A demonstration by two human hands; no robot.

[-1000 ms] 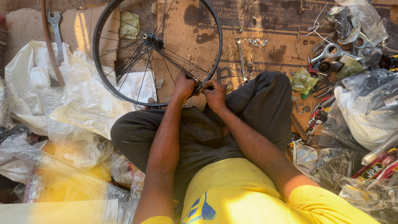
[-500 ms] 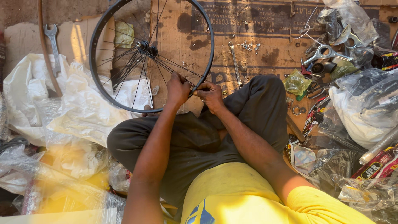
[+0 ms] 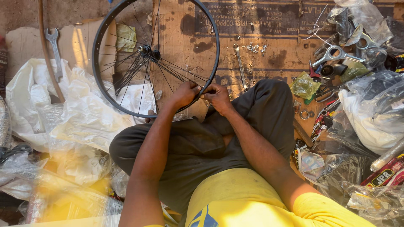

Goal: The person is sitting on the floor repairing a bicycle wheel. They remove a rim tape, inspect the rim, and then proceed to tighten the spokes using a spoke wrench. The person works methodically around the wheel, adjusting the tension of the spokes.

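I find the black spoked bicycle wheel rim lying on the stained brown cardboard sheet, its hub at about eleven o'clock from the hands. The left hand is curled shut on the rim's lower edge at five o'clock of the wheel, fingers wrapped over the spokes there. The right hand sits just beside it, fingers pinched closed on the rim; whether it holds a small tool I cannot tell. Against the frames of a second ago, the wheel sits slightly further left and both hands have kept to the same stretch of rim, which I judge to mean work on one spoke seat continues. Outward: a slim steel spanner at one o'clock, a larger open-ended spanner at ten o'clock, white plastic sheeting at nine, and bagged parts at three.
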